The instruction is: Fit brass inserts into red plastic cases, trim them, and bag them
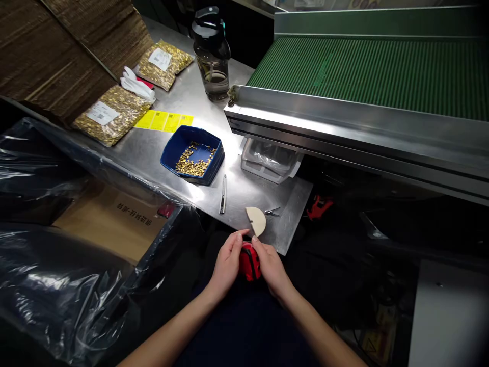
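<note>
My left hand (227, 263) and my right hand (272, 266) are closed together around a small red and black object (249, 261), held just below the near edge of the steel table (244, 196). A cream half-round piece (256, 220) lies on the table edge right above my fingertips. Small metal tweezers (272, 211) lie beside it. A thin metal tool (223, 194) lies a little to the left. Farther back sits a blue tray (193, 154) of small gold parts.
Two bags of gold parts (110, 115) (164, 63), white gloves (137, 85), yellow labels (164, 121) and a dark water bottle (212, 53) stand at the back. A green conveyor (374, 71) runs on the right. A plastic-lined carton (110, 219) stands left.
</note>
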A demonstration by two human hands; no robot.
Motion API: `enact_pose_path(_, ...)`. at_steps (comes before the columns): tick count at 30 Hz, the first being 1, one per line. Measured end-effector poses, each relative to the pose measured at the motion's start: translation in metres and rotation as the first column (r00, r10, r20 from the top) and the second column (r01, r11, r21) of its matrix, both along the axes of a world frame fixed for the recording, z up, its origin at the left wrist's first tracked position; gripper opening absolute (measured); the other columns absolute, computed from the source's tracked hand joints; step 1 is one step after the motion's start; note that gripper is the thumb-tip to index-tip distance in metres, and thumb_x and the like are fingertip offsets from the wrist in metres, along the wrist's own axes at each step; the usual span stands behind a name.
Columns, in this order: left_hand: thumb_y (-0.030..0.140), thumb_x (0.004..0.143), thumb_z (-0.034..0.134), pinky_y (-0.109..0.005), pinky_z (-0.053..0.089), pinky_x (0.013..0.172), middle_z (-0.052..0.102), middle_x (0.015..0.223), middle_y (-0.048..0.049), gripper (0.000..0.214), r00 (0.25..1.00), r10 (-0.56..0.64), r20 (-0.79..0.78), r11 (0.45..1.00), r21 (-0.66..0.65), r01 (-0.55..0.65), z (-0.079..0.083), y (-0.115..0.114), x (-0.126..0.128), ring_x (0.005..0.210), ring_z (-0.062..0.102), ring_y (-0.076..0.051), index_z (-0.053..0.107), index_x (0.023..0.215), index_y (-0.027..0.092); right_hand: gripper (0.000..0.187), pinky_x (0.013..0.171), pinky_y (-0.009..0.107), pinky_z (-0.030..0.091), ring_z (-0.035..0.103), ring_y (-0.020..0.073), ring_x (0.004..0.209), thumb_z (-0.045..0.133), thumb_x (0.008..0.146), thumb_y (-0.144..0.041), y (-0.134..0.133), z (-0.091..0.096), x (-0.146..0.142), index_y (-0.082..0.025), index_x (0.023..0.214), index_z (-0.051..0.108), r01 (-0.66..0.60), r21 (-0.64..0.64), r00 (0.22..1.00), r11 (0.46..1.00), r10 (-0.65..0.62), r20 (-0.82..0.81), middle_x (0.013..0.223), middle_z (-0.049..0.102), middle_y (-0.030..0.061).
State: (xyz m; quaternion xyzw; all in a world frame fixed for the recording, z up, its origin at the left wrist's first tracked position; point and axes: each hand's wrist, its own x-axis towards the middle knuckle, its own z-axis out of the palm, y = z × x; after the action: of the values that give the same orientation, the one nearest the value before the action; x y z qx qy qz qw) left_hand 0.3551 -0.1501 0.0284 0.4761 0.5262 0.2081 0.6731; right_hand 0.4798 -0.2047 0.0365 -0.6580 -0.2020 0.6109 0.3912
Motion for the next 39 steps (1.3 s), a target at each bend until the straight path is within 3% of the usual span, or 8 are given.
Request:
enact_pose_path(5, 0.049, 0.083, 0.078, -0.039, 0.040, 0.115, 0.068, 0.132, -0.0102, 0.037, 0.978, 0.008, 0.210, 0.960, -0.276, 0.052, 0.003, -0.001, -0.002, 0.129, 0.057, -0.032, 0.080, 0.108, 0.021, 0.060, 0.089, 0.037, 0.054, 0.069, 0.0244, 0.096, 0.051, 0.095, -0.070, -0.014, 0.013, 0.023, -0.018, 0.118, 0.070, 0.006, 0.010, 0.937, 1.000, -0.002, -0.349, 0.105, 0.073, 0.0104)
enact_pose_path(8, 0.059, 0.092, 0.061, -0.038, 0.057, 0.086, 0.075, 0.110, -0.0130, 0.050, 0.976, 0.108, 0.187, 0.898, -0.439, -0.016, -0.003, -0.005, 0.001, 0.098, 0.070, -0.028, 0.075, 0.115, 0.017, 0.044, 0.105, 0.040, 0.047, 0.064, 0.0252, 0.115, 0.064, 0.095, -0.052, -0.023, 0.021, 0.033, -0.024, 0.129, 0.066, -0.212, 0.215, 0.956, 0.953, 0.248, -0.159, 0.121, 0.070, 0.0065)
enact_pose_path(11, 0.062, 0.096, 0.052, -0.033, 0.057, 0.073, 0.075, 0.107, -0.0136, 0.056, 0.975, 0.162, 0.152, 0.850, -0.523, -0.060, -0.006, -0.007, 0.005, 0.086, 0.071, -0.024, 0.072, 0.117, 0.014, 0.023, 0.098, 0.036, 0.049, 0.066, 0.0233, 0.104, 0.064, 0.097, -0.041, -0.029, 0.020, 0.032, -0.022, 0.108, 0.073, -0.265, 0.247, 0.964, 0.932, 0.253, 0.079, 0.108, 0.073, 0.0043)
enact_pose_path(21, 0.049, 0.100, 0.055, -0.043, 0.044, 0.110, 0.068, 0.133, -0.0099, 0.055, 0.934, 0.036, 0.356, 0.921, -0.373, 0.107, 0.008, -0.006, 0.007, 0.121, 0.063, -0.031, 0.049, 0.149, 0.027, 0.022, 0.084, 0.030, 0.050, 0.065, 0.0203, 0.090, 0.059, 0.098, -0.039, -0.028, 0.022, 0.030, -0.020, 0.100, 0.071, -0.169, 0.329, 0.976, 0.929, 0.113, 0.184, 0.096, 0.071, 0.0043)
enact_pose_path(28, 0.046, 0.092, 0.065, -0.045, 0.030, 0.122, 0.057, 0.148, -0.0091, 0.040, 0.942, -0.188, 0.277, 0.974, -0.069, 0.215, 0.005, -0.009, 0.003, 0.142, 0.044, -0.036, 0.072, 0.125, 0.024, 0.036, 0.064, 0.026, 0.045, 0.057, 0.0154, 0.068, 0.057, 0.099, -0.050, -0.025, 0.013, 0.027, -0.018, 0.090, 0.071, -0.133, 0.182, 0.985, 0.974, 0.109, 0.138, 0.074, 0.065, 0.0001)
enact_pose_path(31, 0.044, 0.092, 0.067, -0.041, 0.030, 0.122, 0.061, 0.142, -0.0085, 0.032, 0.970, -0.089, 0.226, 0.984, -0.134, 0.122, 0.002, -0.009, 0.005, 0.140, 0.047, -0.034, 0.078, 0.115, 0.023, 0.041, 0.063, 0.026, 0.044, 0.057, 0.0152, 0.067, 0.056, 0.099, -0.055, -0.026, 0.007, 0.034, -0.018, 0.091, 0.072, -0.196, 0.144, 0.978, 0.970, 0.184, 0.098, 0.074, 0.065, 0.0000)
enact_pose_path(36, 0.051, 0.098, 0.057, -0.037, 0.052, 0.096, 0.068, 0.129, -0.0088, 0.039, 0.974, 0.135, 0.184, 0.947, -0.313, -0.072, -0.005, -0.009, 0.007, 0.110, 0.065, -0.027, 0.073, 0.119, 0.022, 0.043, 0.093, 0.032, 0.049, 0.064, 0.0216, 0.106, 0.064, 0.096, -0.050, -0.037, 0.011, 0.044, -0.026, 0.132, 0.063, -0.353, 0.183, 0.936, 0.918, 0.344, 0.079, 0.120, 0.068, 0.0050)
enact_pose_path(39, 0.055, 0.095, 0.062, -0.033, 0.053, 0.090, 0.067, 0.132, -0.0104, 0.045, 0.963, 0.225, 0.150, 0.922, -0.353, -0.160, -0.010, -0.007, 0.007, 0.108, 0.065, -0.025, 0.072, 0.121, 0.020, 0.032, 0.093, 0.032, 0.049, 0.063, 0.0218, 0.104, 0.075, 0.090, -0.042, -0.040, 0.012, 0.038, -0.025, 0.116, 0.069, -0.453, 0.162, 0.884, 0.877, 0.418, 0.208, 0.115, 0.068, 0.0039)
